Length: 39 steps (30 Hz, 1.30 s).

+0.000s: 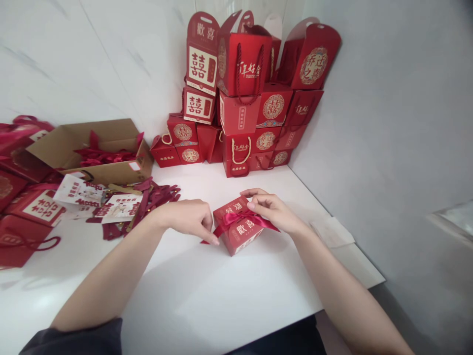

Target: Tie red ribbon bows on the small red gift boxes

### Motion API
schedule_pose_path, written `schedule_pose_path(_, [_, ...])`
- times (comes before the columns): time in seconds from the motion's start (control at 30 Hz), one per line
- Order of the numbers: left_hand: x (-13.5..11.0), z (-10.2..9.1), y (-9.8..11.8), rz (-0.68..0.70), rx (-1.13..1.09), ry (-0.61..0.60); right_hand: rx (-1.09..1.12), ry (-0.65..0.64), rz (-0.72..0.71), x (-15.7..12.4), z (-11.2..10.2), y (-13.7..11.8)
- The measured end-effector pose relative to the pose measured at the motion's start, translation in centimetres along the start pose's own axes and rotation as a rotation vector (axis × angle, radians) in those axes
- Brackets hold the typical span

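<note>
A small red gift box [242, 236] with white characters sits on the white table [207, 296], a red satin ribbon [240, 217] tied in a bow across its top. My left hand [190, 219] is at the box's left side, its fingers pinched on the ribbon's left tail. On the box's right top edge rests my right hand [271, 209], thumb and fingers closed on the ribbon's right loop.
A stack of red gift boxes and bags [254, 93] fills the back corner. A cardboard box [94, 148] holds red ribbons at left, with loose ribbons [153, 195], printed cards [79, 190] and flat red bags [25, 222] beside it. A wall rises at right.
</note>
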<state>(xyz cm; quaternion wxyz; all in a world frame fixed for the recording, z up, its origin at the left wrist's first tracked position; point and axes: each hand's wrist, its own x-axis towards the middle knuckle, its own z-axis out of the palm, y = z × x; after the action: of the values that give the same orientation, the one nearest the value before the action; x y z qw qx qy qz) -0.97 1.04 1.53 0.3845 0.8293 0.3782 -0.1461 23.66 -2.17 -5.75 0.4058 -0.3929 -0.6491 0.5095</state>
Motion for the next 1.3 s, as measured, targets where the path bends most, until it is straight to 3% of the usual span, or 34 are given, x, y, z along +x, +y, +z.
schedule_pose_path(0.13, [-1.2, -0.5, 0.6, -0.032, 0.003, 0.323, 0.04, -0.017, 0.011, -0.1, 0.0, -0.2])
schedule_pose_path(0.2, [-1.3, -0.4, 1.2, 0.002, -0.025, 0.398, 0.027, -0.024, 0.01, -0.1, -0.1, -0.2])
schedule_pose_path(0.33, [-0.5, 0.1, 1.7, 0.099, -0.114, 0.352, -0.002, -0.017, 0.005, 0.0, -0.1, -0.1])
schedule_pose_path(0.57, [1.2, 0.2, 0.3, 0.226, -0.371, 0.194, 0.008, -0.03, -0.013, -0.1, 0.0, -0.2])
schedule_pose_path(0.8, [2.3, 0.4, -0.4, 0.416, -0.291, 0.403, 0.017, -0.093, -0.067, -0.2, 0.1, -0.3])
schedule_pose_path(0.97, [4.2, 1.1, -2.0, 0.534, -0.504, 0.337, 0.02, -0.121, -0.084, -0.1, -0.1, -0.1])
schedule_pose_path(1.1, [4.9, 1.5, -2.5, 0.545, -0.633, 0.279, 0.019, -0.14, -0.09, -0.1, -0.2, 0.0])
schedule_pose_path(1.3, [5.8, 2.4, -2.8, 0.484, -0.792, 0.359, 0.017, -0.127, -0.13, 0.1, 0.3, 0.3])
